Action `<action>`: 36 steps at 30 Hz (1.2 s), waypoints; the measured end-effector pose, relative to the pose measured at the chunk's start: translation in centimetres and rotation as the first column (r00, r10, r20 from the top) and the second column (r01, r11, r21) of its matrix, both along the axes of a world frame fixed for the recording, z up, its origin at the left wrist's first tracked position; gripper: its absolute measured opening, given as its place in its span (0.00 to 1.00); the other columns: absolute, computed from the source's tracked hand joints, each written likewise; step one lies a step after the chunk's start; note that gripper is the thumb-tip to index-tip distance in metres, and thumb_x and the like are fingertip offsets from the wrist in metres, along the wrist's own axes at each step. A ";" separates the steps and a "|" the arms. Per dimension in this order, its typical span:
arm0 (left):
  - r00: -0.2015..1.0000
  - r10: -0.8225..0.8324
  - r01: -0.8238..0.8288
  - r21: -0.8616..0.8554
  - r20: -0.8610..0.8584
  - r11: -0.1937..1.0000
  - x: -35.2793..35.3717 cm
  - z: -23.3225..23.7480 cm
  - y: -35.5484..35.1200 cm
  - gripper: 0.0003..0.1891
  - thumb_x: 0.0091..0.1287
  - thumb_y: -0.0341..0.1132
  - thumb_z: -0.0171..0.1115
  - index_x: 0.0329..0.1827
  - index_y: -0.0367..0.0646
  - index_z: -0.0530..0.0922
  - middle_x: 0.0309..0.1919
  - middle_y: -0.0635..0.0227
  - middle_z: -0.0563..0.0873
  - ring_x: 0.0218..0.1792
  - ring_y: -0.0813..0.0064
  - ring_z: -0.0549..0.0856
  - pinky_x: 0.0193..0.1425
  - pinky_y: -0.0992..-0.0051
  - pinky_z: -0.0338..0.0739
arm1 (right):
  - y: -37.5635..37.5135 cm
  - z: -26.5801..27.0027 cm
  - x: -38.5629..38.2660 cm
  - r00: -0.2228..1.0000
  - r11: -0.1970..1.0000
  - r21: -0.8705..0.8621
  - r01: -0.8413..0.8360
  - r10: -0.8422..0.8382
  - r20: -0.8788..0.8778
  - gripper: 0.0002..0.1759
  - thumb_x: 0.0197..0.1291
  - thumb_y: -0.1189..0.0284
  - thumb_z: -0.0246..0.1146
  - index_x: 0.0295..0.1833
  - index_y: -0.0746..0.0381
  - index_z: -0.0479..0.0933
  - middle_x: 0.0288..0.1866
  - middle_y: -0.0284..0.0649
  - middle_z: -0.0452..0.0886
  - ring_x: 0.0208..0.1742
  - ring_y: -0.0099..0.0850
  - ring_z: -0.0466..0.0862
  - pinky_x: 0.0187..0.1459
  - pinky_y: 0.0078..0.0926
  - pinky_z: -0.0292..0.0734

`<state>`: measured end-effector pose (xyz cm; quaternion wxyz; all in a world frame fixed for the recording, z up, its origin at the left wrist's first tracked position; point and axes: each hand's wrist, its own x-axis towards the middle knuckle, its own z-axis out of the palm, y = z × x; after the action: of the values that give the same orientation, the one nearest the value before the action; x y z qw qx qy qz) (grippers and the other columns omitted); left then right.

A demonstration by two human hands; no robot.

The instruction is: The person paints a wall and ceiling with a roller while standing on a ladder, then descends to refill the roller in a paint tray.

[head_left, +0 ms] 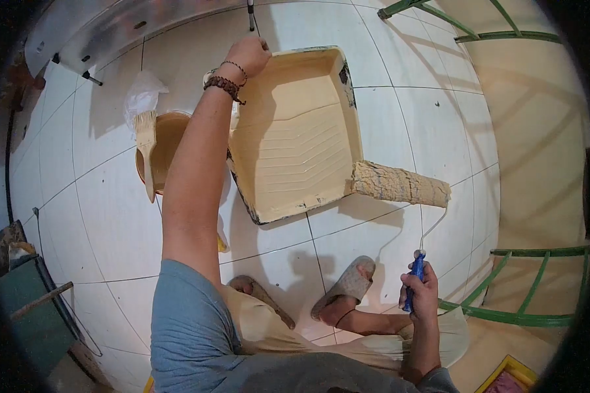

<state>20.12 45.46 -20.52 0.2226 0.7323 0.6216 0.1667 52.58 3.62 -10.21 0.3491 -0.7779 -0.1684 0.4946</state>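
My left hand (249, 57) is closed at the far left corner of a paint tray (301, 150) coated in cream paint; what its fingers grip, if anything, is hidden. My right hand (421, 288) is wrapped round the blue handle (413, 278) of a paint roller. The cream-covered roller sleeve (401, 184) hangs beside the tray's near right corner, its left end close to the rim. Left of my forearm, a brush (146, 147) lies across a round paint container (170, 134), which my arm partly hides.
A clear plastic bag (144, 93) lies behind the container. Green metal frames (518, 319) stand along the right wall. A yellow container (512, 374) is at the lower right. My sandalled feet (347, 288) are on the tiles. Dark green gear (29, 314) sits at the left.
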 end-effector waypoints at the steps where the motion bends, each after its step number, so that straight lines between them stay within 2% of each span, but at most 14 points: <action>1: 1.000 -0.019 0.019 0.013 0.002 1.000 0.0 -0.1 0.1 0.13 0.57 0.37 0.57 0.39 0.40 0.83 0.39 0.52 0.84 0.43 0.54 0.83 0.52 0.63 0.75 | 0.0 0.0 0.0 1.000 1.000 -0.005 -0.003 0.003 0.001 0.14 0.51 0.80 0.60 0.42 0.63 0.65 0.18 0.34 0.69 0.09 0.23 0.69 0.08 0.21 0.66; 4: 0.999 -0.048 0.049 0.057 -0.026 0.997 -0.2 -0.6 0.5 0.14 0.60 0.39 0.60 0.42 0.40 0.82 0.37 0.53 0.85 0.40 0.56 0.84 0.48 0.64 0.77 | -0.1 -0.1 0.0 1.000 1.000 -0.010 -0.002 0.002 0.008 0.14 0.51 0.80 0.59 0.43 0.63 0.65 0.17 0.34 0.69 0.08 0.24 0.69 0.07 0.20 0.66; 8: 0.999 -0.036 0.038 0.057 -0.029 0.998 -0.2 0.1 0.0 0.14 0.61 0.40 0.60 0.42 0.39 0.82 0.37 0.52 0.85 0.41 0.56 0.84 0.48 0.64 0.77 | -0.2 -0.2 0.1 1.000 1.000 0.014 -0.021 0.021 0.014 0.14 0.51 0.81 0.59 0.43 0.63 0.65 0.18 0.34 0.69 0.08 0.24 0.68 0.07 0.20 0.65; 10: 0.999 -0.018 0.020 0.052 -0.028 0.998 -0.2 0.0 0.1 0.13 0.57 0.38 0.58 0.38 0.39 0.83 0.37 0.51 0.84 0.42 0.52 0.83 0.51 0.63 0.76 | -0.2 -0.1 0.0 1.000 1.000 0.009 -0.019 0.018 0.016 0.14 0.51 0.80 0.59 0.43 0.63 0.65 0.18 0.34 0.69 0.08 0.24 0.68 0.07 0.20 0.65; 16: 0.999 0.022 -0.025 0.052 0.041 0.998 -0.2 0.4 -0.4 0.12 0.57 0.37 0.58 0.37 0.39 0.83 0.37 0.51 0.84 0.42 0.53 0.83 0.50 0.63 0.76 | -0.1 0.0 -0.1 1.000 1.000 0.003 -0.001 0.001 0.023 0.14 0.51 0.81 0.59 0.43 0.63 0.65 0.18 0.34 0.70 0.08 0.24 0.69 0.07 0.21 0.65; 20: 1.000 -0.004 0.002 0.051 0.030 0.999 -0.5 0.7 -0.5 0.13 0.58 0.38 0.58 0.39 0.39 0.83 0.38 0.52 0.84 0.42 0.54 0.83 0.51 0.64 0.76 | -0.3 -0.2 0.1 1.000 1.000 0.010 0.002 -0.002 0.014 0.14 0.50 0.80 0.60 0.43 0.63 0.65 0.19 0.35 0.71 0.08 0.24 0.69 0.07 0.20 0.65; 22: 1.000 -0.005 0.005 0.024 0.003 1.000 -0.7 0.4 -0.1 0.13 0.61 0.40 0.60 0.42 0.40 0.82 0.37 0.53 0.85 0.41 0.59 0.84 0.47 0.65 0.77 | -0.2 -0.1 0.0 1.000 1.000 0.012 0.006 -0.007 0.018 0.14 0.50 0.80 0.60 0.43 0.63 0.65 0.19 0.35 0.71 0.08 0.23 0.69 0.07 0.20 0.65; 29: 1.000 0.005 -0.004 0.066 -0.023 0.998 -0.9 1.2 -0.7 0.14 0.61 0.40 0.61 0.42 0.40 0.82 0.37 0.53 0.85 0.41 0.58 0.84 0.47 0.65 0.77 | -0.1 -0.1 0.0 1.000 1.000 0.018 0.017 -0.017 0.008 0.15 0.49 0.79 0.60 0.43 0.64 0.65 0.20 0.35 0.71 0.08 0.23 0.68 0.07 0.20 0.66; 31: 1.000 0.025 -0.025 0.077 0.009 0.997 -1.0 1.0 -0.7 0.14 0.58 0.40 0.59 0.39 0.39 0.83 0.37 0.55 0.85 0.42 0.56 0.83 0.50 0.64 0.76 | -0.1 -0.1 0.1 1.000 1.000 0.019 0.008 -0.009 0.013 0.15 0.49 0.79 0.60 0.42 0.64 0.65 0.20 0.35 0.71 0.08 0.23 0.68 0.07 0.20 0.66; 36: 0.999 0.024 -0.026 0.069 0.039 0.997 -1.3 0.7 -0.6 0.13 0.58 0.40 0.60 0.39 0.40 0.83 0.37 0.55 0.85 0.42 0.56 0.83 0.49 0.64 0.76 | -0.1 -0.3 0.4 1.000 0.999 0.034 0.000 0.000 0.002 0.14 0.50 0.79 0.60 0.42 0.63 0.65 0.20 0.35 0.71 0.08 0.23 0.68 0.07 0.20 0.65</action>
<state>18.87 44.88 -19.86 0.2066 0.7285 0.6202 0.2048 52.94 3.54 -10.55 0.3619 -0.7724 -0.1771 0.4909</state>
